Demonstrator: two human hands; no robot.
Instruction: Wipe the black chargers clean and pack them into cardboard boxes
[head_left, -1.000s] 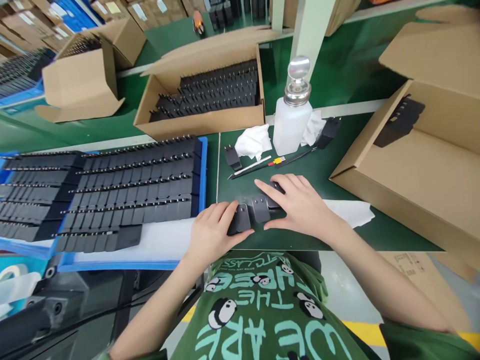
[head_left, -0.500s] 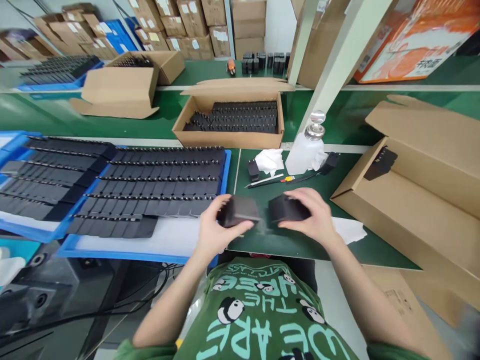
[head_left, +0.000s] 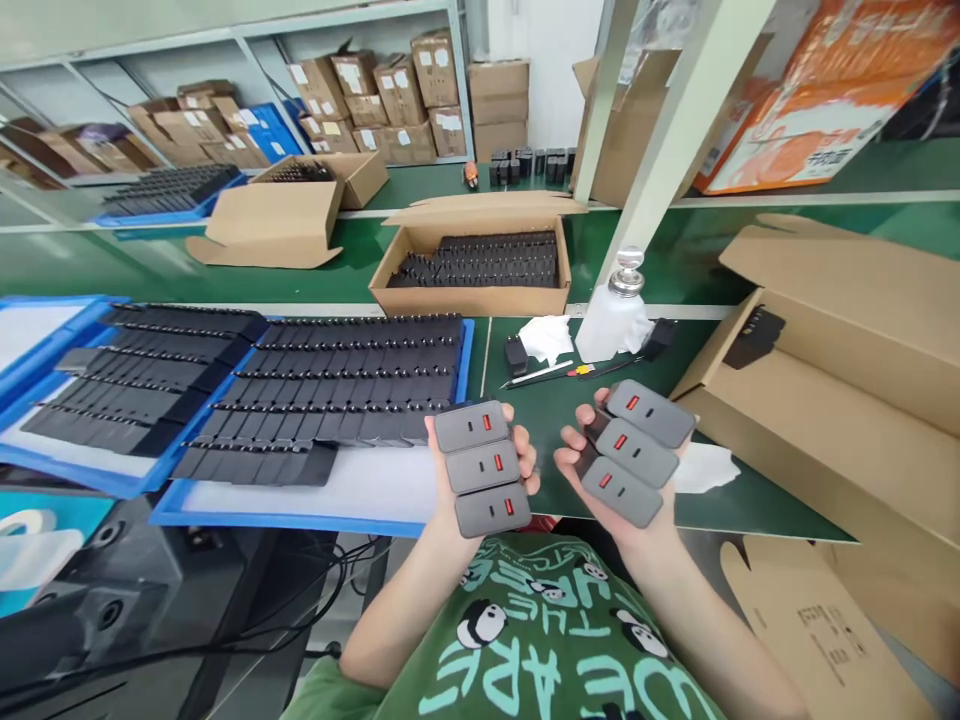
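Three black chargers [head_left: 482, 466] lie side by side in my left hand [head_left: 448, 500], their port faces with red and black ports turned up. My fingers wrap round their right side. My right hand [head_left: 637, 525] holds three more chargers [head_left: 636, 452], tilted, ports also facing up; its fingers curl at their left side. The two groups are apart, above the green table [head_left: 551, 490]. To the left, a blue-edged tray [head_left: 300, 500] bears rows of black chargers [head_left: 352, 375]. Behind my hands are a single black charger [head_left: 516, 355], a white tissue [head_left: 546, 338] and a pen-like tool [head_left: 536, 374].
A white pump bottle [head_left: 609, 320] stands beside a pale post [head_left: 675, 130]. An open carton [head_left: 847, 410] is at the right. Another carton [head_left: 469, 300] full of chargers sits behind. A second tray [head_left: 142, 475] of chargers is at the far left.
Both hands have turned so that the chargers' port faces show. My right hand has opened out from above its chargers to beneath them. The view has tipped up slightly.
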